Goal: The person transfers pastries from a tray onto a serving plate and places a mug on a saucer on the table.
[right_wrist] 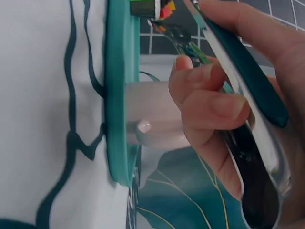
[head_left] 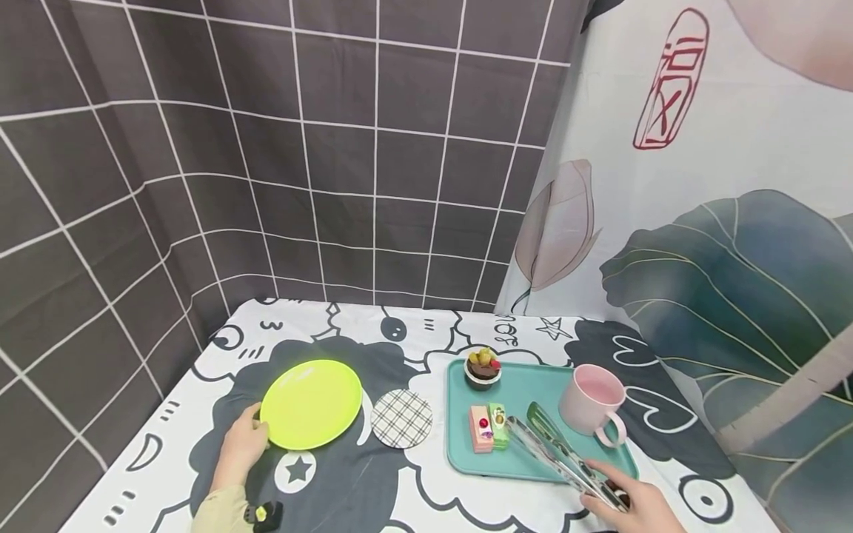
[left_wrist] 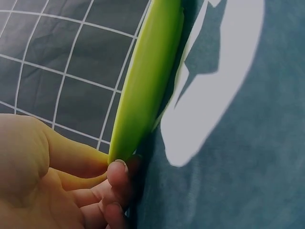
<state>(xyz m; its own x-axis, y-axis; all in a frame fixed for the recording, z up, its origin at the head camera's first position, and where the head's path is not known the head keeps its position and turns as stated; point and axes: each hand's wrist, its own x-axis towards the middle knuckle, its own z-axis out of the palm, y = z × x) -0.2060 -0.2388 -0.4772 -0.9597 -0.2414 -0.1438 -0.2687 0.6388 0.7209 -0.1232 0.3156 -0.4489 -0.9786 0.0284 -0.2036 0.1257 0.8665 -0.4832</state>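
My left hand (head_left: 241,448) pinches the near left rim of a bright yellow-green plate (head_left: 311,405); in the left wrist view the thumb and fingers meet at the edge of the plate (left_wrist: 147,71). My right hand (head_left: 638,505) grips metal tongs (head_left: 558,453), whose two arms are spread apart. In the right wrist view, fingers curl round the tongs' dark-green and silver handle (right_wrist: 248,71). The tong tips hang over a teal tray (head_left: 460,463), close to a green cake slice (head_left: 498,427). Beside that slice stands a pink cake slice (head_left: 480,429).
On the tray are a chocolate cupcake with fruit (head_left: 483,369) at the back left and a pink mug (head_left: 588,403) at the right. A round checked coaster (head_left: 402,419) lies between plate and tray. A dark grid-patterned curtain (head_left: 340,163) hangs behind the table.
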